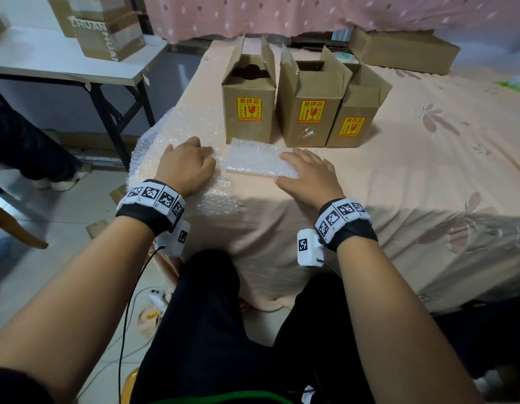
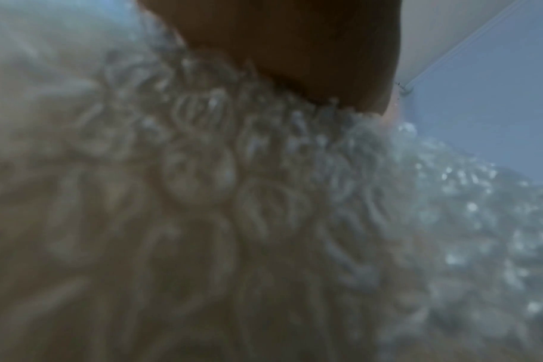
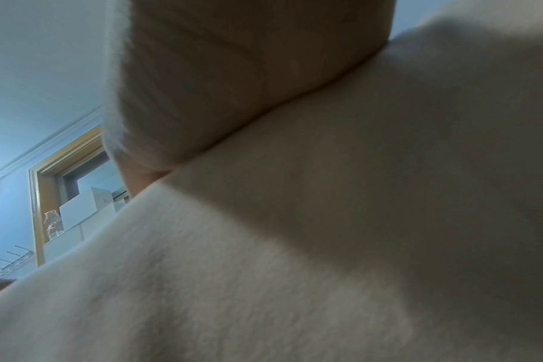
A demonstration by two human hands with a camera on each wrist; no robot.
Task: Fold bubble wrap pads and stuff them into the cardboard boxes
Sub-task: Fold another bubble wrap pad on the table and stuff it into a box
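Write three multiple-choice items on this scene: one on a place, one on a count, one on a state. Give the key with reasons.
1. Where does the folded bubble wrap pad lie?
A. in front of the boxes
B. inside a box
C. on the floor

2. How many open cardboard boxes with yellow labels stand in the row?
A. two
B. three
C. five

3. How does the right hand meet the pad?
A. grips it aloft
B. lies flat on it
C. stays clear

Key: A, the pad lies on the bed before the row; B, left box, middle box, right box; B, straight fingers rest on it.

left hand (image 1: 186, 163): fingertips hidden, curled under | bubble wrap (image 2: 264, 220): blurred, left wrist view | bed cover (image 3: 326, 245): blurred, fills right wrist view
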